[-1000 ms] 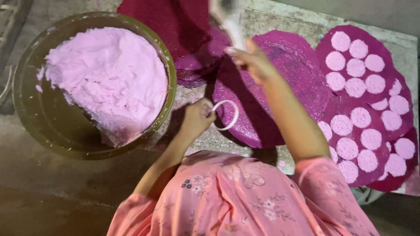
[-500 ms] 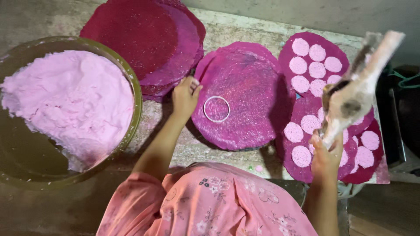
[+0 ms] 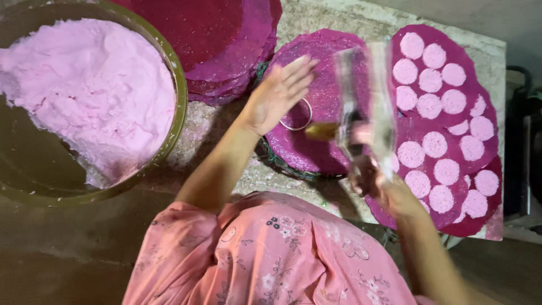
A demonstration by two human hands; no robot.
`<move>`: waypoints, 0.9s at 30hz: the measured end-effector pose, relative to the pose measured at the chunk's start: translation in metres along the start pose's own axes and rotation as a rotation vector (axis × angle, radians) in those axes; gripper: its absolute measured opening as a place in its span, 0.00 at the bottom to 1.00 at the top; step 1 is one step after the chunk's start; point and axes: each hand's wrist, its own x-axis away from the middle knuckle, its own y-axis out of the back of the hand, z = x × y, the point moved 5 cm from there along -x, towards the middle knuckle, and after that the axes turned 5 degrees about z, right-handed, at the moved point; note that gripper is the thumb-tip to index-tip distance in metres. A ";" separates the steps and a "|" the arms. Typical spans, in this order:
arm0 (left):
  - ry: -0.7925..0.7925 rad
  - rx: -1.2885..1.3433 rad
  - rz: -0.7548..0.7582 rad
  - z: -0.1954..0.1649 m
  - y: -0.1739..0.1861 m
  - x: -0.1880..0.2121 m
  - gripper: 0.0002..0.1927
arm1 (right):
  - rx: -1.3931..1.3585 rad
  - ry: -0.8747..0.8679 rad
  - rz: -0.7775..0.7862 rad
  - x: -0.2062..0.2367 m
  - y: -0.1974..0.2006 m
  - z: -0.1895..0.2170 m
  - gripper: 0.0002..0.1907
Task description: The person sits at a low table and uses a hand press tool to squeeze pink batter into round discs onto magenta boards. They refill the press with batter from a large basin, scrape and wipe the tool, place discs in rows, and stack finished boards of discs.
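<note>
Steadying the metal ring (image 3: 296, 116) on the magenta mat (image 3: 324, 101), the left hand (image 3: 276, 96) is spread flat; the right hand (image 3: 378, 189) is clenched around a blurred flat scraper (image 3: 364, 101), to be lowered above the ring.

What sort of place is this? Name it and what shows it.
Probably a small home or cottage food workshop on a rough floor: a big bowl of pink dough, magenta round trays with pink discs, a ring cutter by the left hand.

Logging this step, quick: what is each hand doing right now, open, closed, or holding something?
Left hand: open, fingers spread, over the metal ring on the purple mat.
Right hand: closed on a motion-blurred flat tool.
</note>
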 end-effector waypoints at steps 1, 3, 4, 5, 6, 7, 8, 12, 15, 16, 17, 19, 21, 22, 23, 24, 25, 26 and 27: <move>-0.047 0.239 0.091 -0.007 -0.010 0.000 0.53 | -0.032 -0.063 0.143 -0.015 -0.011 0.001 0.38; -0.065 0.388 0.152 -0.015 -0.020 0.001 0.53 | -0.020 -0.260 0.291 -0.033 -0.025 0.009 0.42; -0.078 0.465 0.183 -0.017 -0.024 0.000 0.53 | 0.026 -0.395 0.296 -0.037 -0.028 0.015 0.41; -0.123 0.540 0.207 -0.019 -0.025 -0.001 0.49 | 0.073 -0.531 0.302 -0.040 -0.031 0.023 0.41; -0.168 0.611 0.232 -0.018 -0.025 -0.003 0.46 | 0.153 -0.568 0.261 -0.046 -0.030 0.039 0.40; -0.214 0.683 0.258 -0.017 -0.024 -0.007 0.44 | 0.233 -0.603 0.216 -0.050 -0.027 0.057 0.40; -0.253 0.680 0.194 -0.013 -0.016 -0.012 0.36 | 0.309 -0.640 0.171 -0.055 -0.025 0.072 0.40; -0.361 0.715 -0.026 -0.002 0.027 -0.035 0.23 | 0.834 -0.591 0.077 -0.091 -0.020 0.124 0.44; -0.416 0.753 -0.022 -0.006 0.053 -0.049 0.23 | 0.987 -0.504 0.006 -0.118 -0.025 0.136 0.45; -0.435 0.763 -0.003 -0.009 0.061 -0.049 0.23 | 1.004 -0.481 -0.019 -0.125 -0.028 0.135 0.45; -0.448 0.738 0.006 -0.010 0.067 -0.048 0.23 | 1.020 -0.458 -0.042 -0.132 -0.031 0.133 0.45; -0.475 0.685 0.025 -0.014 0.079 -0.045 0.24 | 0.921 -0.368 0.002 -0.142 -0.042 0.126 0.43; -0.468 0.694 0.011 -0.010 0.087 -0.040 0.24 | 0.878 -0.350 0.022 -0.145 -0.047 0.120 0.42; -0.464 0.699 0.004 -0.006 0.090 -0.038 0.24 | 0.885 -0.374 0.018 -0.145 -0.048 0.118 0.42; -0.466 0.706 -0.022 0.000 0.093 -0.037 0.24 | 0.891 -0.400 0.014 -0.145 -0.047 0.116 0.42; -0.469 0.712 -0.049 0.006 0.093 -0.037 0.23 | 0.903 -0.426 0.003 -0.143 -0.045 0.116 0.43; -0.472 0.717 -0.077 0.013 0.094 -0.038 0.23 | 0.915 -0.451 -0.007 -0.142 -0.043 0.117 0.44; -0.453 0.752 -0.105 0.021 0.093 -0.040 0.22 | 0.927 -0.478 -0.017 -0.140 -0.040 0.119 0.45; -0.434 0.787 -0.131 0.028 0.092 -0.044 0.21 | 0.985 -0.461 -0.043 -0.139 -0.038 0.124 0.43</move>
